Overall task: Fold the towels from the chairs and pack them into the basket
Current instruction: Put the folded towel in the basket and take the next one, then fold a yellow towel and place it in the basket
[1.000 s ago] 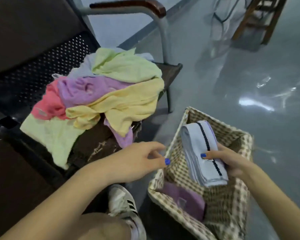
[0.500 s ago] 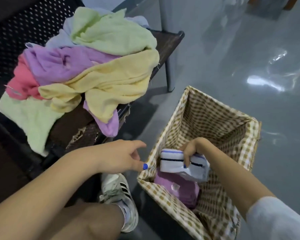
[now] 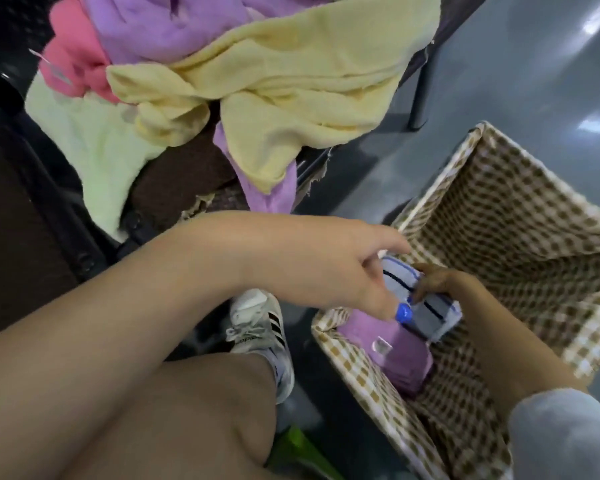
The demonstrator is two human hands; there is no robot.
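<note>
A checked fabric-lined basket (image 3: 520, 216) stands on the floor at the right. Inside it lies a folded purple towel (image 3: 399, 351). My right hand (image 3: 440, 284) reaches down into the basket and grips a folded pale-blue towel (image 3: 437, 315) with a dark stripe, lying beside and partly over the purple one. My left hand (image 3: 329, 268) hovers over the basket's near-left rim with fingers relaxed, holding nothing. On the dark chair seat (image 3: 184, 181) sits a heap of unfolded towels: yellow (image 3: 291, 81), purple (image 3: 160, 26), pink (image 3: 73, 60) and pale green (image 3: 87, 143).
The grey glossy floor (image 3: 520, 64) spreads around the basket. A chair leg (image 3: 420, 95) stands just behind the basket. My knee and a white sneaker (image 3: 257, 327) are between chair and basket. A green object (image 3: 298, 448) lies on the floor below.
My right hand has lowered the pale-blue towel from above the basket down inside, beside the purple one. My left hand moved right over the rim. The view tilted down and closer.
</note>
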